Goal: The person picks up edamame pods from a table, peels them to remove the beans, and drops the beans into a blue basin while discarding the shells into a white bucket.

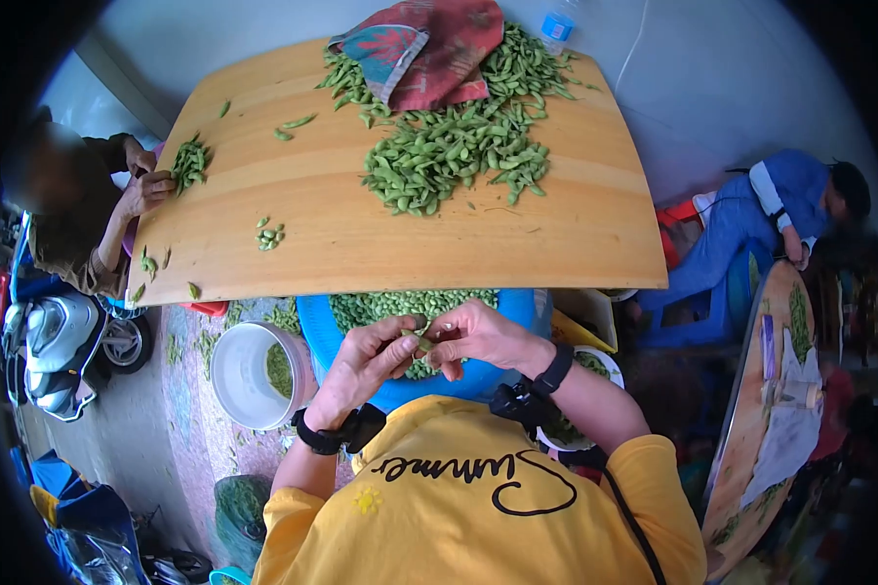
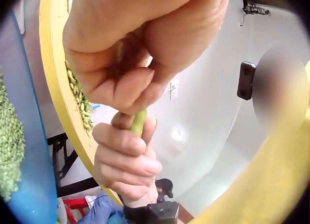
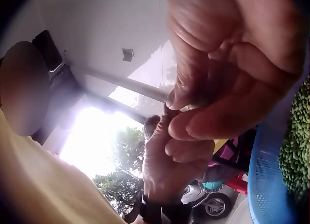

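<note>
Between the two hands is a green soybean pod (image 2: pixel 139 122), pinched at its ends by curled fingers. The left hand (image 1: pixel 366 361) holds one end; in the left wrist view this hand (image 2: pixel 131 44) is large at the top. Thumb and fingers of the right hand (image 1: pixel 483 336) grip the other end, and in the right wrist view that hand (image 3: pixel 237 69) hides most of the pod. Both hands are over a blue basket (image 1: pixel 312 327) with many shelled green beans (image 1: pixel 380 310) in it.
A wooden table (image 1: pixel 312 234) lies ahead, bearing a heap of pods (image 1: pixel 449 161), a red cloth (image 1: pixel 444 58) and a bottle (image 1: pixel 558 26). A white bucket (image 1: pixel 226 375) stands left of the basket. Another person's hands (image 1: pixel 149 185) are at the table's left edge.
</note>
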Motion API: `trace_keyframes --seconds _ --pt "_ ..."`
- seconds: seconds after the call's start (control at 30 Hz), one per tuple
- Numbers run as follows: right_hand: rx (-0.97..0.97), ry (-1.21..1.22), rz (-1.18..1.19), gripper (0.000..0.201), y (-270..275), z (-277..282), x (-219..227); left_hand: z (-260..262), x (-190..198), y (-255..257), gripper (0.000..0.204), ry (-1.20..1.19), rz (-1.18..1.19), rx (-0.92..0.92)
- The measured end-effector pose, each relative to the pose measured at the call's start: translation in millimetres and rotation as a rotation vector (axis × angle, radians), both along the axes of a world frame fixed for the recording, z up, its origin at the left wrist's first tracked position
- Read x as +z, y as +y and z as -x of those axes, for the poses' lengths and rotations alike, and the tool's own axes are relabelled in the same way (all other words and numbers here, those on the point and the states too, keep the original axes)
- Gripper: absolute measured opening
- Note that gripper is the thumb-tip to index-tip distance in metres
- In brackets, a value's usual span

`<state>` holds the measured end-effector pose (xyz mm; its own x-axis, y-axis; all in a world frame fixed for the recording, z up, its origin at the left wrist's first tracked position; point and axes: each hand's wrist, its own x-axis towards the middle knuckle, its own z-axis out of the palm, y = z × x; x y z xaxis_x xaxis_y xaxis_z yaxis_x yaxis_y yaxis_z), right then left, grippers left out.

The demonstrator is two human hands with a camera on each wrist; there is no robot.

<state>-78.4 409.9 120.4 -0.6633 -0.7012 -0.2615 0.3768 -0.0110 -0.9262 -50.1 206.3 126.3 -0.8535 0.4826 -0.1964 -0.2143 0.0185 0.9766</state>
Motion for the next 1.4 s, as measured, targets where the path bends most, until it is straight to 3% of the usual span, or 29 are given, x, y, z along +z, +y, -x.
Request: trace_keyframes --seconds 0.07,0.23,0.33,0.43,0.53,0.57,0.63,0.67,0.73,0.83,0.9,0.93,0.97,1.03,1.2,1.27,1.4 --pt "0.029 -0.148 0.091 0.024 2.7 -2.1 5.1 -1.7 -1.8 0.4 0.03 -0.052 -0.098 0.047" --pt "0.063 -0.141 0.091 0.027 6.8 -2.0 1.9 0.4 2.8 4.4 0.022 -0.046 -0.098 0.006" --pt "-0.001 0.001 -0.084 0.027 4.6 -6.2 4.1 -3.1 -5.5 16.8 0.022 0.007 -0.137 0.079" --pt "-0.31 1.055 -0.415 0.022 -6.9 -17.4 1.5 -6.5 -8.4 25.6 0.023 0.023 -0.025 0.246" --pt "-0.358 1.177 -0.525 0.024 -9.2 -23.4 -4.7 -4.6 -15.0 28.0 0.022 0.027 -0.041 0.253" --pt "-0.358 1.178 -0.525 0.024 -7.6 -22.1 -4.0 -4.3 -16.1 27.3 0.022 0.028 -0.041 0.253" --pt "-0.263 0.68 -0.297 0.028 -1.6 -19.8 -0.7 -4.5 -17.5 23.7 0.021 0.015 -0.101 0.196" --pt "-0.263 0.68 -0.297 0.028 0.7 -20.6 0.3 -5.0 -17.3 22.4 0.021 0.016 -0.101 0.196" --pt "-0.228 0.057 -0.063 0.033 3.8 -22.9 1.4 -7.0 -16.5 19.8 0.019 0.135 -0.052 0.094" --pt "-0.31 -0.135 0.067 0.035 0.6 -26.2 -1.5 -8.7 -16.3 14.7 0.021 0.252 0.151 0.055" --pt "-0.359 -0.114 0.043 0.031 -1.3 -27.7 -8.6 -8.8 -19.0 18.3 0.022 0.269 0.129 0.096" --pt "-0.404 -0.091 0.017 0.026 -2.4 -27.6 -11.9 -9.3 -27.0 18.0 0.026 0.135 0.103 0.136" --pt "-0.404 -0.09 0.017 0.026 -3.8 -26.9 -14.0 -11.7 -32.4 25.4 0.03 0.129 0.083 0.253" --pt "-0.505 0.566 -0.353 0.015 -7.6 -25.4 -17.0 -10.4 -39.8 35.5 0.039 0.136 0.027 0.295" --pt "-0.586 0.62 -0.295 0.014 -14.1 -22.7 -27.0 -13.2 -45.0 51.0 0.042 -0.023 -0.147 0.354" --pt "-0.435 0.3 -0.205 0.015 -6.4 -19.1 -28.8 -9.8 -51.2 44.5 0.04 -0.053 -0.203 0.307" --pt "-0.438 0.428 -0.388 0.011 -4.9 -20.5 -25.9 -8.1 -52.9 38.8 0.033 -0.05 -0.218 0.318"
